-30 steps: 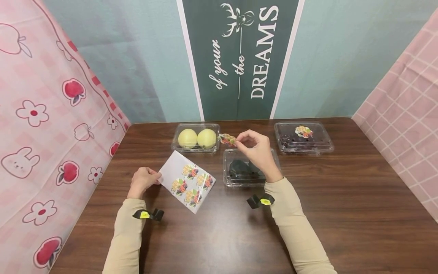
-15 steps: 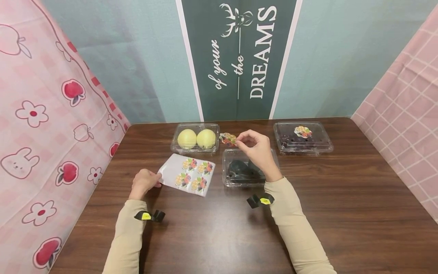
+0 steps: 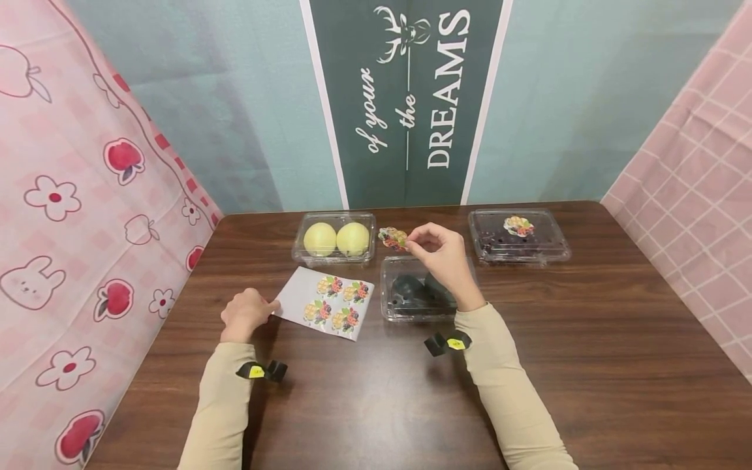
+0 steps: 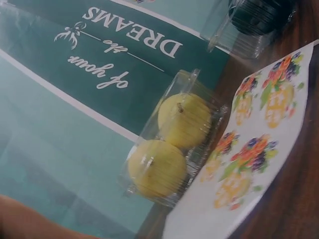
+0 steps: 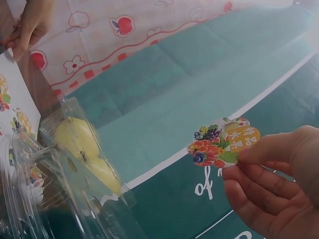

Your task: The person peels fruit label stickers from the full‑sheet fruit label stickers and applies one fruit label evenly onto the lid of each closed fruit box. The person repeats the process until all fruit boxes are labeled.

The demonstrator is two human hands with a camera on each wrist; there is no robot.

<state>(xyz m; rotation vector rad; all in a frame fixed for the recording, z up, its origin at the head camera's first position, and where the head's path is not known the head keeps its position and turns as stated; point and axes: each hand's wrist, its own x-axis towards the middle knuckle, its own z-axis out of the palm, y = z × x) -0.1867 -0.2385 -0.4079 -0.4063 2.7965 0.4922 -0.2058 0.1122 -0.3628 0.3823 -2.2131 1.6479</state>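
My right hand [image 3: 440,261] pinches the edge of a colourful fruit-print sticker [image 3: 392,238] between thumb and forefinger. In the right wrist view the sticker [image 5: 222,142] faces the camera, its rim scalloped. Below that hand in the head view is a clear plastic box [image 3: 399,313] with dark round fruit inside, its lid partly covered by the hand. My left hand [image 3: 245,314] pinches the corner of a white sticker sheet [image 3: 298,297], as the right wrist view also shows. Several fruit stickers [image 4: 237,172] remain on the half of the sheet away from that hand.
Behind the sheet stands a clear box with two yellow-green round fruits [image 3: 336,239]. At the back right is another clear box [image 3: 552,245] of dark fruit, with a fruit sticker [image 3: 519,226] on its lid. Fabric hangings surround the brown wooden table [image 3: 587,365].
The sticker sheet has swung round and come down flatter toward the table, its far end no longer tilting toward me. My right hand and its sticker have barely moved.
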